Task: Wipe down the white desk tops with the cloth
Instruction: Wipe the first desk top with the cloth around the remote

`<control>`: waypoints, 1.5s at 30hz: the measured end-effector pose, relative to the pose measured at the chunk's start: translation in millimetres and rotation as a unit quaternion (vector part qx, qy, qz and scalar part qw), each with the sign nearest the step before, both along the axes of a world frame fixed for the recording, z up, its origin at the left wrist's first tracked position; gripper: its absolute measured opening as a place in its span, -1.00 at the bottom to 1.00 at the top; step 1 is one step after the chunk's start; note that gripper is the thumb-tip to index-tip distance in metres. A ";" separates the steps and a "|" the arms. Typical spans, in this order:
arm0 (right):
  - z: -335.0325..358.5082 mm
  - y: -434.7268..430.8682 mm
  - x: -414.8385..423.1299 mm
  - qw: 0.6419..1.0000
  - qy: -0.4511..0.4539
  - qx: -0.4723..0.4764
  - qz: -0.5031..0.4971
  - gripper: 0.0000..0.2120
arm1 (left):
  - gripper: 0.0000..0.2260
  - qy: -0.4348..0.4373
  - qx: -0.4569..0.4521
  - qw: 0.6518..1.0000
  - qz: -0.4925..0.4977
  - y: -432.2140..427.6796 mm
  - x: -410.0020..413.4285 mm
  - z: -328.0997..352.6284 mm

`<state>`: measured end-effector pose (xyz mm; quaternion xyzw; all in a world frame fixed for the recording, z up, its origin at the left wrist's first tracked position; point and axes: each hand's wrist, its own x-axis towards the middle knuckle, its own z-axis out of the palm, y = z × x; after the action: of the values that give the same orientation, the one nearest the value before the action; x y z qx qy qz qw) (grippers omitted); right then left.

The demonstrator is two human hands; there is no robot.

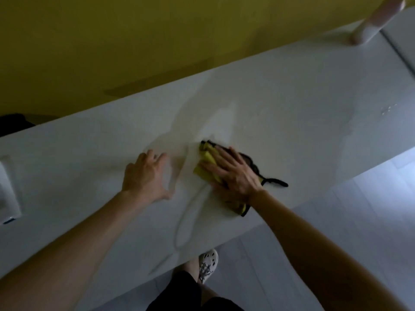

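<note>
A long white desk top [292, 113] runs from the lower left to the upper right. A yellow cloth with black edging [207, 161] lies crumpled near the desk's front edge. My right hand [233, 171] presses flat on the cloth, fingers spread, covering most of it. My left hand [146, 176] rests on the bare desk to the left of the cloth, fingers apart and holding nothing. Damp wipe streaks [190, 122] show on the surface around and behind the cloth.
A yellow wall [112, 41] stands behind the desk. A pale bottle-like object [370, 25] stands at the far right end. A white box-shaped item [7, 189] sits at the left edge. Water droplets [387, 110] dot the right side. Below, my shoe [207, 263] stands on pale floor.
</note>
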<state>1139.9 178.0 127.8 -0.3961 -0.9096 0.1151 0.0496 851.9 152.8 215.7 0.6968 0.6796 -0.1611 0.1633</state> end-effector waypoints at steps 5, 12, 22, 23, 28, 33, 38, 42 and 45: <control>8.0 122.1 48.0 0.940 -0.013 -0.012 -0.341 -0.34 | 0.51 0.029 -0.047 0.993 0.101 64.2 -27.2 -13.9; 16.1 36.6 -76.0 0.985 -0.009 -0.019 -0.171 -0.40 | 0.61 0.036 -0.088 0.990 0.108 77.3 -29.8 -18.1; 16.7 171.5 -14.3 0.962 -0.043 0.003 -0.269 -0.35 | 0.53 0.018 -0.070 0.992 0.100 74.1 -32.8 -16.0; 16.9 176.4 -21.6 0.952 -0.040 -0.002 -0.304 -0.33 | 0.53 0.022 -0.067 0.993 0.099 74.9 -32.9 -16.9; 21.8 78.8 -123.2 0.992 -0.017 -0.014 -0.121 -0.42 | 0.53 0.030 -0.062 0.993 0.095 72.1 -33.9 -17.1; 18.7 64.9 -148.7 0.999 -0.002 -0.019 0.032 -0.43 | 0.50 0.030 -0.064 0.992 0.101 71.6 -36.4 -16.9; 10.4 171.9 -72.6 0.984 -0.005 0.010 -0.179 -0.41 | 0.52 0.019 -0.067 0.992 0.105 72.6 -40.0 -18.0; 17.0 182.5 -99.7 0.955 -0.019 0.000 -0.298 -0.39 | 0.52 0.022 -0.067 0.992 0.104 74.3 -41.7 -16.6; 18.8 124.8 -157.9 0.991 0.023 -0.026 -0.128 -0.46 | 0.52 0.031 -0.062 0.991 0.112 72.5 -40.1 -16.8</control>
<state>982.0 302.8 146.5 -0.5077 -0.8466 0.1407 0.0749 811.8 225.4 199.0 0.5995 0.7469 -0.2047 0.2020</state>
